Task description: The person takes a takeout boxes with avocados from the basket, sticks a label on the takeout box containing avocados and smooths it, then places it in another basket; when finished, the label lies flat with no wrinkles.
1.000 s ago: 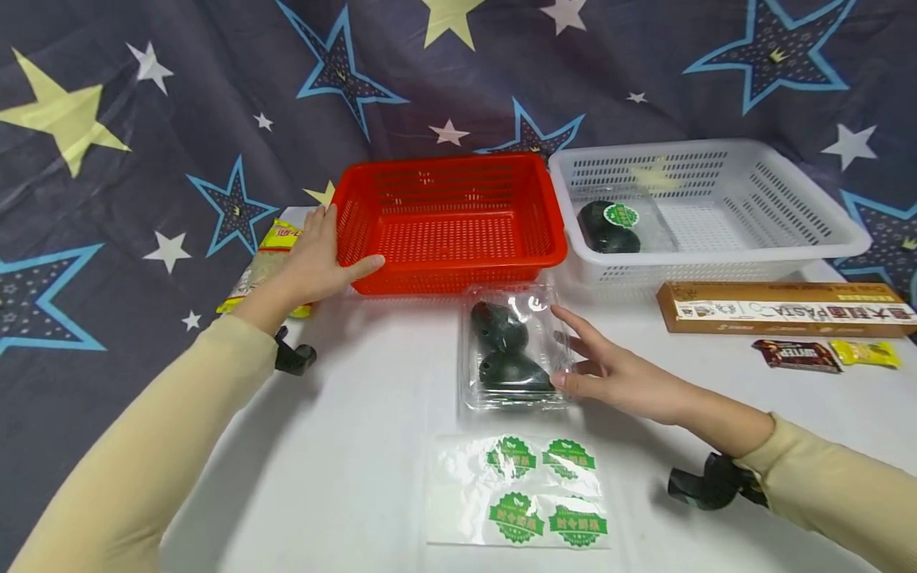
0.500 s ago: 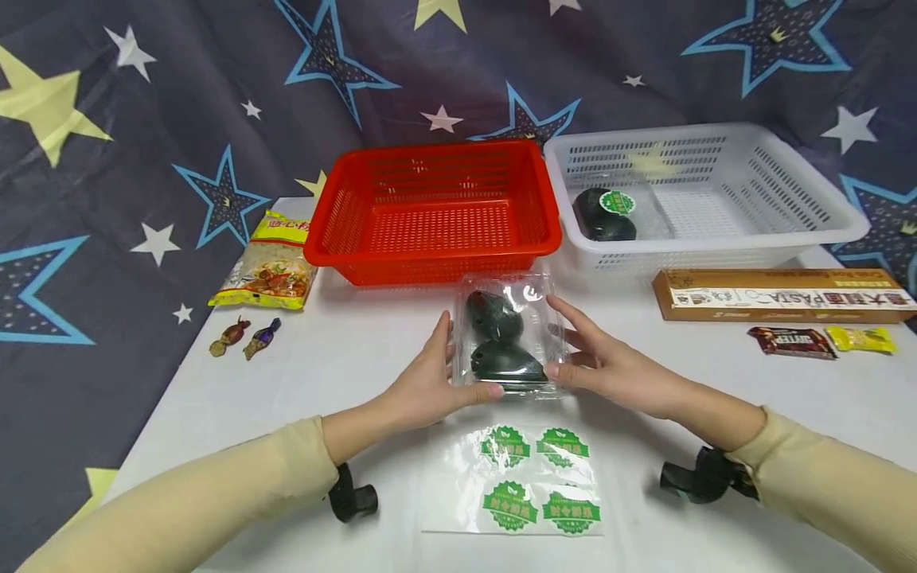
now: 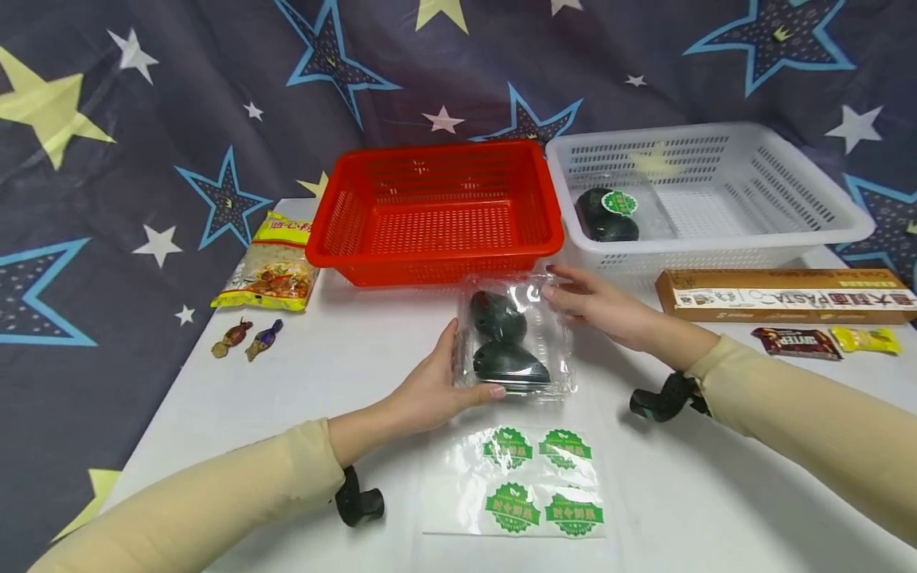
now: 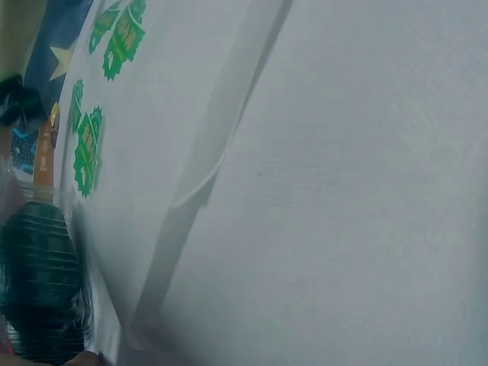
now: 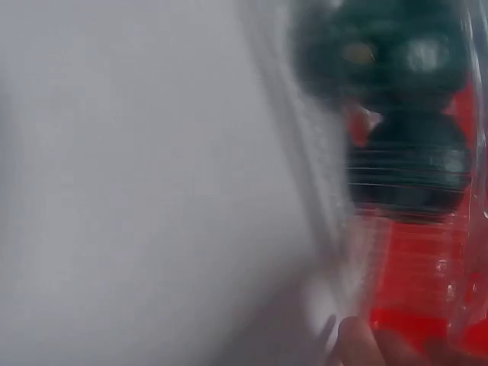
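Note:
A lidded clear plastic clamshell box [image 3: 555, 342] with two dark green, avocado-like fruits [image 3: 500, 317] inside is at the middle of the table, in front of the red basket. My left hand [image 3: 430, 386] grips its left side, thumb over the near edge and fingers along the side wall. At the far right corner, my right hand [image 3: 609, 306] pinches the rim between thumb and forefinger. The right wrist view shows the blurred box wall and fingertips [image 5: 358, 343] at its corner. Nearer the front lies a sheet of green round stickers [image 3: 458, 493].
Behind the box stand a red basket [image 3: 437, 263] and a white basket [image 3: 716, 247]; the white one holds a similar stickered box [image 3: 655, 211]. A long pasta box [image 3: 781, 296] and wrapped snacks [image 3: 797, 343] lie right. At left are a yellow food bag [image 3: 272, 267] and two candies [image 3: 263, 340].
My left hand has come from the red basket to the box's left side. The right hand has slid from the box's right side up to its far right corner.

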The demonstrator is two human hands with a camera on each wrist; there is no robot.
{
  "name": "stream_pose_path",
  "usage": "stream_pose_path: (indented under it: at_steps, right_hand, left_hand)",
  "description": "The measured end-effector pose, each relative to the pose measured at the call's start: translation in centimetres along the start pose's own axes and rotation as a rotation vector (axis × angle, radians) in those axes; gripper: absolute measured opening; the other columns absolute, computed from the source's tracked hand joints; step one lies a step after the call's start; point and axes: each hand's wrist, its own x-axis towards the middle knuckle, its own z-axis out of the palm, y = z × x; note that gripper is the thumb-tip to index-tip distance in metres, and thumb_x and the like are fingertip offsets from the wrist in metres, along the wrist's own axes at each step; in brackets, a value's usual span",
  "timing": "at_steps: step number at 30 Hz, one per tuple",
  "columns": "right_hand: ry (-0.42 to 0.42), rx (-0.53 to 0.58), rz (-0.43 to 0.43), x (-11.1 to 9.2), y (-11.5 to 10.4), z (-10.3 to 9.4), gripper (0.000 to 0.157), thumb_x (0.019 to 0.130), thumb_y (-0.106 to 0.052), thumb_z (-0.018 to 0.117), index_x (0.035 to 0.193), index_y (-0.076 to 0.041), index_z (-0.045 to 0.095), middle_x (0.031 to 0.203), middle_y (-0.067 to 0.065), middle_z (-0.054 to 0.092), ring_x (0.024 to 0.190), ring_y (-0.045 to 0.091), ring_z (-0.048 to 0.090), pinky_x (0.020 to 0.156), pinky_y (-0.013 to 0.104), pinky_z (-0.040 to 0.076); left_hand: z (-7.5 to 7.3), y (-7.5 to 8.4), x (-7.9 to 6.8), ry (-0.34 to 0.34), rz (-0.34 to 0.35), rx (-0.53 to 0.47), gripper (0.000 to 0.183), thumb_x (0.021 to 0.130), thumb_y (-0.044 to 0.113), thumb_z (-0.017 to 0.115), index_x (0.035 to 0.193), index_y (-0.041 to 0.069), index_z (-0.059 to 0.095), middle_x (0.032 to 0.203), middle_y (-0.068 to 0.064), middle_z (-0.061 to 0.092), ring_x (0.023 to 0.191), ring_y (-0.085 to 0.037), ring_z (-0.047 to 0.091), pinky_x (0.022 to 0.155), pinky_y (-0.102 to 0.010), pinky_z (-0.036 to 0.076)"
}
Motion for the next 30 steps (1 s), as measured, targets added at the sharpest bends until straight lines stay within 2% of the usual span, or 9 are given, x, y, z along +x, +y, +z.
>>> stream_pose_path:
  at_steps: [3,6,11,15,19,23,25,27,30]
  right_hand:
    - [-0.001,0.009,-0.021,0.7,0.4,-0.2,0.064,0.097,-0.024,0.054,0.148,-0.002,0.025,0.135,0.022,0.044,0.121,0.037,0.046,0.097,0.044,0.042]
    - [0.005,0.005,-0.028,0.4,0.5,-0.4,0.058,0.096,-0.021,0.055,0.144,0.001,0.031,0.126,0.021,0.049,0.114,0.032,0.051,0.091,0.037,0.046]
    - [0.016,-0.011,0.009,-1.2,0.4,-0.5,0.058,0.096,-0.019,0.056,0.143,0.003,0.03,0.125,0.022,0.049,0.108,0.023,0.055,0.087,0.027,0.048]
    - [0.017,-0.034,0.03,-2.5,0.4,-0.4,0.06,0.096,-0.019,0.057,0.144,0.003,0.029,0.123,0.023,0.05,0.103,0.018,0.056,0.086,0.024,0.049]
    - [0.004,-0.07,0.057,-4.0,0.4,-0.2,0.063,0.096,-0.022,0.057,0.143,0.008,0.028,0.117,0.021,0.055,0.099,0.017,0.059,0.087,0.024,0.049]
    - [-0.002,-0.148,0.104,-5.5,-0.1,0.4,0.071,0.095,-0.028,0.06,0.143,0.01,0.024,0.114,0.02,0.059,0.095,0.021,0.062,0.086,0.028,0.05]
    - [-0.003,-0.18,0.11,-6.0,-0.3,0.9,0.074,0.094,-0.03,0.061,0.144,0.01,0.024,0.11,0.019,0.061,0.091,0.022,0.063,0.085,0.032,0.051]
    - [0.001,-0.205,0.102,-6.4,-0.3,1.3,0.075,0.093,-0.031,0.062,0.144,0.009,0.024,0.107,0.018,0.061,0.088,0.022,0.064,0.083,0.034,0.051]
    - [0.013,-0.224,0.085,-6.8,-0.3,1.7,0.076,0.093,-0.032,0.061,0.145,0.008,0.023,0.106,0.017,0.062,0.086,0.021,0.065,0.081,0.035,0.051]
  left_hand:
    - [0.0,0.0,0.3,-0.039,0.011,-0.004,0.112,0.075,0.04,0.08,0.154,0.019,0.004,0.154,-0.004,0.028,0.138,-0.021,0.032,0.111,-0.044,0.028]
    - [-0.7,-0.1,0.8,-0.087,0.015,-0.003,0.112,0.075,0.038,0.081,0.154,0.019,0.004,0.155,-0.006,0.025,0.139,-0.021,0.03,0.111,-0.043,0.028]
    - [-3.1,-0.6,1.8,-0.18,0.051,0.02,0.108,0.077,0.032,0.08,0.154,0.015,0.006,0.157,-0.004,0.022,0.141,-0.019,0.026,0.112,-0.037,0.027]
    - [-5.0,-1.2,2.8,-0.276,0.122,-0.006,0.097,0.081,0.019,0.077,0.154,0.013,0.013,0.154,-0.004,0.03,0.14,-0.018,0.028,0.111,-0.036,0.027]
    - [-6.3,-1.6,3.7,-0.309,0.129,-0.002,0.083,0.084,0.014,0.073,0.152,0.014,0.024,0.151,-0.004,0.036,0.138,-0.017,0.033,0.111,-0.037,0.029]
    - [-7.2,-2.0,4.4,-0.266,0.081,-0.041,0.07,0.089,0.013,0.068,0.149,0.016,0.032,0.148,-0.004,0.04,0.135,-0.017,0.038,0.107,-0.037,0.035]
    - [-7.2,-2.1,4.5,-0.215,0.056,-0.085,0.065,0.091,0.012,0.065,0.148,0.015,0.034,0.147,-0.006,0.042,0.133,-0.019,0.041,0.103,-0.035,0.04]
    - [-6.9,-2.0,4.3,-0.125,0.038,-0.14,0.061,0.092,0.009,0.063,0.147,0.013,0.036,0.145,-0.008,0.044,0.13,-0.022,0.045,0.099,-0.034,0.044]
    - [-5.8,-1.4,3.4,0.038,0.014,-0.207,0.061,0.093,0.01,0.061,0.147,0.009,0.034,0.149,-0.01,0.038,0.132,-0.024,0.043,0.1,-0.034,0.043]
